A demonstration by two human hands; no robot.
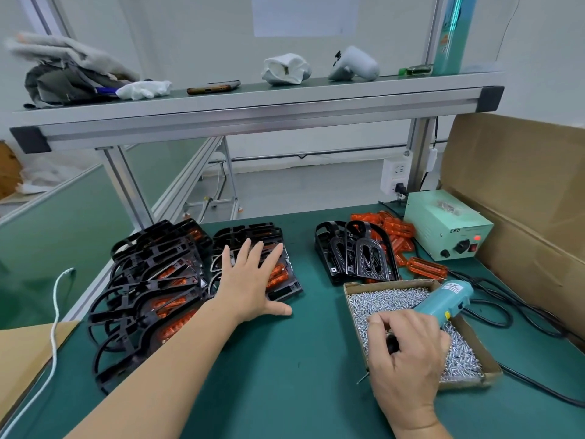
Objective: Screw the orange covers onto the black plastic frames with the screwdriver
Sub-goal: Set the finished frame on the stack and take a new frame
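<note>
two overlapping heaps of fitted frames [152, 289], black with orange showing through, are spread at the left of the green desk [285, 375]. the heap nearer the middle is pressed by the left hand [250, 280], which is laid flat with fingers straight and spread, nothing gripped. further right, toward the back, a small stack of bare frames [354, 255] is stood, with loose orange covers [395, 229] piled behind and beside it. in front of these a shallow cardboard tray of screws [389, 282] is set. over its near left corner the teal screwdriver [443, 302] is held by the right hand [408, 353], fingers curled round the grip, the bit pointed down beside the tray. a pale green power unit [449, 229] is placed at the far right. the step in hand is judged to be a finished piece being settled on its heap. next, a bare frame and a cover would have to be brought to the open desk in front, and a screw taken onto the bit.
</note>
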